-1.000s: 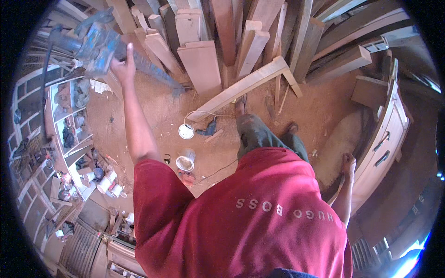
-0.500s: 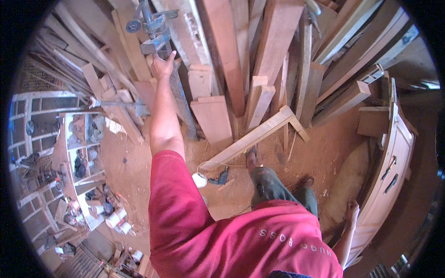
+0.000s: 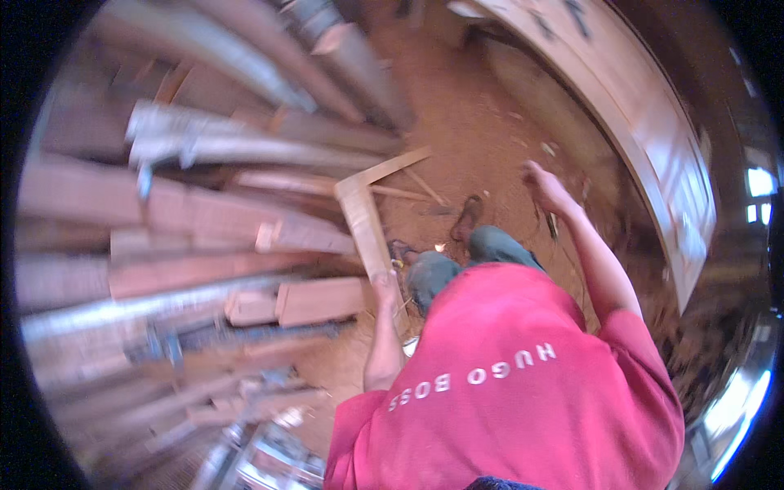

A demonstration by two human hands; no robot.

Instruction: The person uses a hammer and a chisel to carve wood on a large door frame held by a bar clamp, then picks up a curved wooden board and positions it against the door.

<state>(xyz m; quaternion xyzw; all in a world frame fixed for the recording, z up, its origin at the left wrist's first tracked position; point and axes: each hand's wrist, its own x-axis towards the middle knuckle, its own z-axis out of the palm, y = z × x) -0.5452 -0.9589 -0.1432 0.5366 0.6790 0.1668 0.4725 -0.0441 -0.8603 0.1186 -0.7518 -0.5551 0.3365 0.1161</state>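
While blurred boards (image 3: 204, 273) fan across the left, a long wooden panel (image 3: 629, 106) curves along the right. Between them is an L-shaped wooden frame (image 3: 365, 229), its near end at the left hand (image 3: 384, 287); whether those fingers grip it, I cannot tell. The right hand (image 3: 550, 189) is well apart, its fingers too blurred to judge. Near the left hand, a small white container (image 3: 410, 347) shows partly, contents indistinct.

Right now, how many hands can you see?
2: the left hand appears at the near end of the L-shaped wooden piece, contact unclear; the right hand is over the brown floor. Blurred areas could hide others.
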